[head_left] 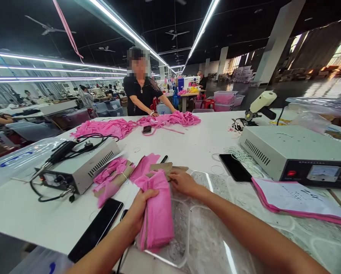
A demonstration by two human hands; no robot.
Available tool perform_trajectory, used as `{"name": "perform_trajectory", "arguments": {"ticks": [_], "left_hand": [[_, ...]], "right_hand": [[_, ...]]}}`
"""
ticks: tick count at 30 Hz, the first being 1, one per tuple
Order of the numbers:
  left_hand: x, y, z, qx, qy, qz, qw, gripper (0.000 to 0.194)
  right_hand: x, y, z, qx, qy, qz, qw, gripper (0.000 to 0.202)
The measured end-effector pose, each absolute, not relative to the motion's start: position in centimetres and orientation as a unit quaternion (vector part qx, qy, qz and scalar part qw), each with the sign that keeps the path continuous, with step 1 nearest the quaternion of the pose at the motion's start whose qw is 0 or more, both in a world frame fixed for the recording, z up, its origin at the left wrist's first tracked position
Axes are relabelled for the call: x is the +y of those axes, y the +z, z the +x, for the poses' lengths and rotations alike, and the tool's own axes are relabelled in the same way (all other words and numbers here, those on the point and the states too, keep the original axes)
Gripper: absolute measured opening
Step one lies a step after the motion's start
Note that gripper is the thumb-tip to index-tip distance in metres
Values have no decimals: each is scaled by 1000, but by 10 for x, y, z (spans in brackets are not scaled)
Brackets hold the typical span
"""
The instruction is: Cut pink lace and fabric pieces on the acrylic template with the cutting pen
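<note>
My left hand (140, 207) is closed around a folded stack of pink fabric pieces (159, 213), its thumb lying across the top. The stack is over a clear plastic sheet or lid on the table. At its far end, my right hand (184, 182) pinches a brown cardboard strip (166, 167). Another bundle of pink fabric (113, 175), tied with cardboard, lies to the left. Loose pink fabric (144, 166) and a black pen (164, 159) are just beyond my hands.
Grey control boxes stand left (81, 163) and right (296, 148). Dark phones lie left (97, 228) and right (235, 167). Pink pieces under a marked paper (298, 198) sit at right. Across the white table (199, 140), a person (141, 91) handles a pink fabric heap (107, 128).
</note>
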State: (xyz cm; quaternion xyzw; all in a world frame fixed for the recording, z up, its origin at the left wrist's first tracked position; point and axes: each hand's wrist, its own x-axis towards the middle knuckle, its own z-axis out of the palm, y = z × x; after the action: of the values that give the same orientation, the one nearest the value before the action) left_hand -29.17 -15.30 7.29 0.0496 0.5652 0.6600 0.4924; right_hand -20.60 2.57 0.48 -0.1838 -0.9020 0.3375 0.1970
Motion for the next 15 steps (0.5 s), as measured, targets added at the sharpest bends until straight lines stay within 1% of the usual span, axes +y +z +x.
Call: {"name": "perform_trajectory", "arguments": {"ticks": [2, 4, 7, 9, 11, 15], "left_hand": [[-147, 72, -288, 559, 667, 84, 486, 45], [-140, 71, -282, 556, 663, 121, 487, 54], [-128, 71, -271, 567, 631, 174, 501, 56], [-118, 72, -262, 580, 599, 206, 512, 54], [-107, 72, -251, 593, 569, 241, 517, 53], [-94, 71, -231, 610, 525, 322, 499, 56]], "right_hand": [[20, 10, -191, -889, 368, -192, 194, 34], [11, 16, -168, -858, 439, -201, 172, 37], [-9, 23, -130, -716, 660, -195, 118, 45], [-23, 29, -111, -608, 767, -179, 104, 52], [-32, 34, -100, -561, 802, -170, 118, 52], [-39, 38, -87, -519, 813, -212, 160, 46]]}}
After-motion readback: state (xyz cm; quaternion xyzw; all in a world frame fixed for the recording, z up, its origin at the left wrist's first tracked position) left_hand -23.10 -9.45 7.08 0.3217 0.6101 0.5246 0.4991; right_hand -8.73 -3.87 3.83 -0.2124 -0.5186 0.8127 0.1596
